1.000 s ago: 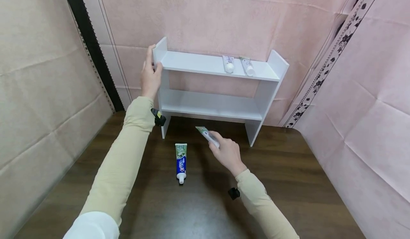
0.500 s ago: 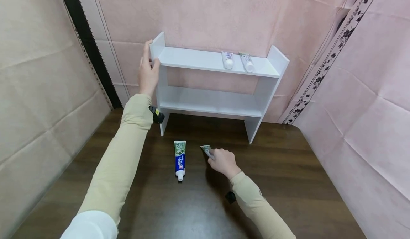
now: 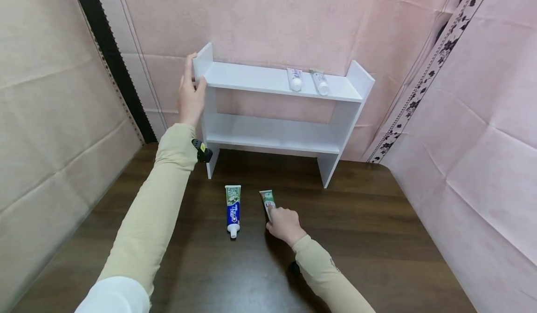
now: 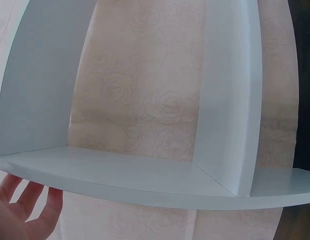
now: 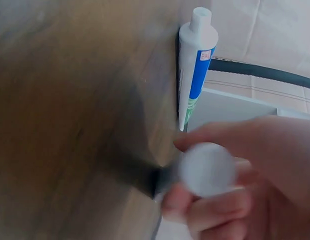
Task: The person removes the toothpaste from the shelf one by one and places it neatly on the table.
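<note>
My left hand (image 3: 191, 99) holds the upper left side panel of a white two-tier shelf (image 3: 272, 78); in the left wrist view its fingers (image 4: 52, 205) lie along the panel's outer side. Low over the table, my right hand (image 3: 285, 224) grips a green-and-white toothpaste tube (image 3: 267, 198), its flat end pointing toward the shelf. The tube's round white cap (image 5: 207, 170) shows blurred in the right wrist view. Left of it, a blue, green and white toothpaste tube (image 3: 233, 210) lies on the table, cap toward me. Whether the held tube touches the table is hard to tell.
Two white toothpaste tubes, a left one (image 3: 295, 80) and a right one (image 3: 320, 84), lie on the top board's right half. The shelf stands at the back of the dark wooden table (image 3: 377, 238), before a pink cloth backdrop (image 3: 285, 19). Cloth hangs on both sides.
My right hand has come down and toward me with the tube, away from the shelf, and the tube has turned straighter. The left hand keeps its hold on the shelf.
</note>
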Demonstrator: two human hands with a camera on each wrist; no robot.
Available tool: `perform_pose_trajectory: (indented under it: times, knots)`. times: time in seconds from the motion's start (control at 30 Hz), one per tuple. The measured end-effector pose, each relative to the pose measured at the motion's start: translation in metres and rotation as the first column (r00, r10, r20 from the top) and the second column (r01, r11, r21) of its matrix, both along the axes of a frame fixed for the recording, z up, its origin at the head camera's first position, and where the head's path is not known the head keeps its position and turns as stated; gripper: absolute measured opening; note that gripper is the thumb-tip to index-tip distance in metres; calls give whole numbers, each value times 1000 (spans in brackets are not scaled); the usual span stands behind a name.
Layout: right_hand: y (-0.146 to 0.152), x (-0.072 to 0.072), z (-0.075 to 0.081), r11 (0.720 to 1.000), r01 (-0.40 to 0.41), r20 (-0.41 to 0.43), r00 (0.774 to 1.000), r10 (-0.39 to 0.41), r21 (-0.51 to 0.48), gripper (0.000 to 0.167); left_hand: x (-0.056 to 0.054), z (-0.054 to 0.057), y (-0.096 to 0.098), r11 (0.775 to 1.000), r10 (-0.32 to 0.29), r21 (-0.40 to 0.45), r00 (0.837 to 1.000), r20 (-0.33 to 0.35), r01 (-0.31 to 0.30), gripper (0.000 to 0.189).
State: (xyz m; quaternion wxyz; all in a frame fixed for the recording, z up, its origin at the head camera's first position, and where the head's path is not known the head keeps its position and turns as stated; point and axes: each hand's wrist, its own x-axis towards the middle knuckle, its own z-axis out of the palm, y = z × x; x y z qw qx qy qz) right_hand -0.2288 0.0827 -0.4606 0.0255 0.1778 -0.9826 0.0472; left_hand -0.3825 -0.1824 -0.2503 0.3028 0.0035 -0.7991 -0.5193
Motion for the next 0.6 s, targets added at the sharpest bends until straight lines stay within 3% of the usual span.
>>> perform_pose_trajectory:
  times: [0.17,0.6]
  knots:
    - [-4,1,-2,999,19,148,989,-25,39,43,0,1,-3,1000,9,5,1000,0,-9,54]
    - [-2,8,-10,996,23,45,999,-27,87,52,3,-1,1,1000,1,7,1000,0,-1,54]
